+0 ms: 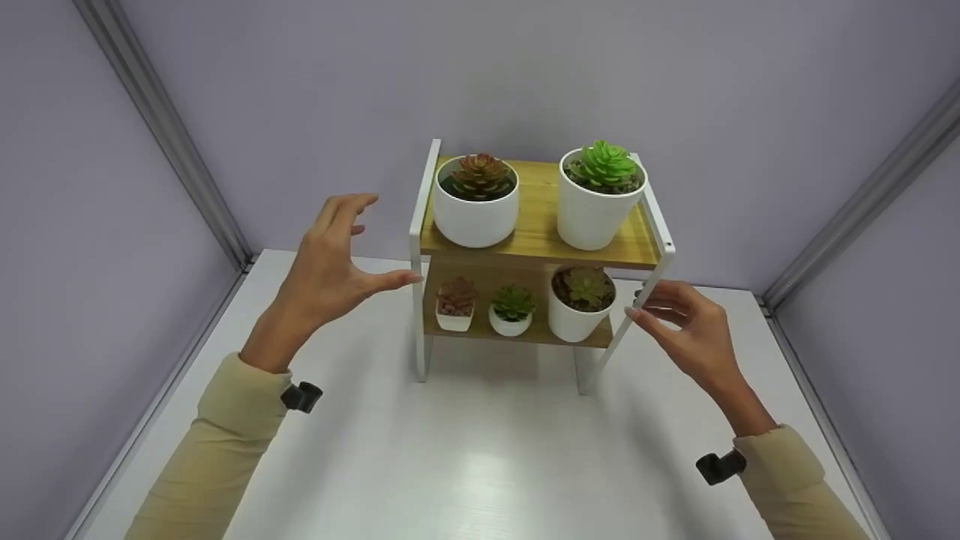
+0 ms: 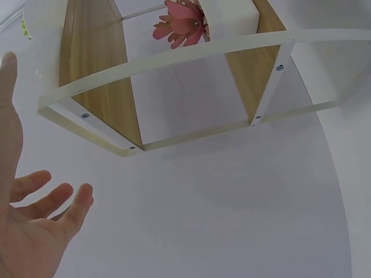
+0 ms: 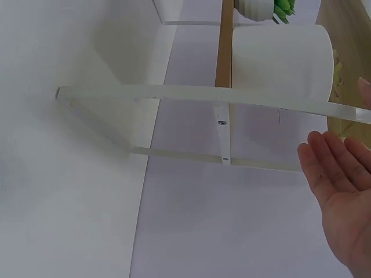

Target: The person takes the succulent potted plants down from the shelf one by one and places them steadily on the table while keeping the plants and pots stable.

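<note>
A two-tier plant stand with a white frame (image 1: 417, 315) and wooden shelves (image 1: 538, 187) stands before me. My left hand (image 1: 330, 259) is beside its left side, fingers spread in a C shape, thumb tip right at the front left post; nothing is in its grasp. At the right side, my right hand (image 1: 694, 330) has its thumb tip at the front right post and its extended fingers along the outer side. Up top sit a round white pot (image 1: 476, 221) with a reddish succulent (image 1: 481, 176) and a taller white pot (image 1: 589, 217) with a green succulent (image 1: 604, 163).
On the lower shelf are a small square pot (image 1: 454, 322) with a red succulent, a small round pot (image 1: 510, 327) with a green one, and a larger white pot (image 1: 574, 321). The white tabletop (image 1: 480, 450) extends toward me; pale walls (image 1: 300, 90) enclose it.
</note>
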`<state>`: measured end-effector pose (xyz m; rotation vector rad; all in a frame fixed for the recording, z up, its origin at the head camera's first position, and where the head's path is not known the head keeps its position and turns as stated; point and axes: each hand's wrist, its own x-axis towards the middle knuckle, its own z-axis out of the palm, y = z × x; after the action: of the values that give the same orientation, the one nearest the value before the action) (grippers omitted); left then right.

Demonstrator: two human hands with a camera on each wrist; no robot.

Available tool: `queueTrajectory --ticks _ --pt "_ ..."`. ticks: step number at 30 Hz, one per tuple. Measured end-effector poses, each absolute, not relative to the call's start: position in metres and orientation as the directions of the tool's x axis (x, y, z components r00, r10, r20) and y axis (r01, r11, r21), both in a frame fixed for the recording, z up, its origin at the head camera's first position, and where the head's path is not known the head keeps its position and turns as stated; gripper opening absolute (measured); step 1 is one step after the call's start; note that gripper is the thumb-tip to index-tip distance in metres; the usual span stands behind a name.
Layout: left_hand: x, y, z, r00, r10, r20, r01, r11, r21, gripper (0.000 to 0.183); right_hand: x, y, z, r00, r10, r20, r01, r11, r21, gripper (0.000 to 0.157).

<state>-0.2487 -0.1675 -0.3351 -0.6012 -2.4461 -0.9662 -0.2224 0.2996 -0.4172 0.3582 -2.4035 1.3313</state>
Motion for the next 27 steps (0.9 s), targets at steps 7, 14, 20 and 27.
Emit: queueTrajectory --ticks 7,14,20,27 --pt "-0.246 -0.166 -0.330 -0.788 0.212 0.578 0.555 0.649 0.520 0.113 -0.221 0.295 -0.419 -0.908 -0.005 0.419 -0.375 0.456 -0.807 0.033" --pt "-0.244 -0.162 -0.321 -0.797 0.211 0.566 0.544 0.658 0.521 0.110 -0.220 0.293 -0.424 -0.910 -0.004 0.414 -0.370 0.456 -0.809 0.024" --pt "-0.243 -0.159 -0.313 -0.825 0.248 0.507 0.534 0.636 0.558 0.109 -0.219 0.291 -0.426 -0.911 0.000 0.412 -0.366 0.463 -0.808 0.022" --pt "-0.244 -0.157 -0.307 -0.820 0.251 0.515 0.556 0.566 0.609 0.097 -0.220 0.290 -0.427 -0.905 0.011 0.424 -0.377 0.439 -0.815 0.018"
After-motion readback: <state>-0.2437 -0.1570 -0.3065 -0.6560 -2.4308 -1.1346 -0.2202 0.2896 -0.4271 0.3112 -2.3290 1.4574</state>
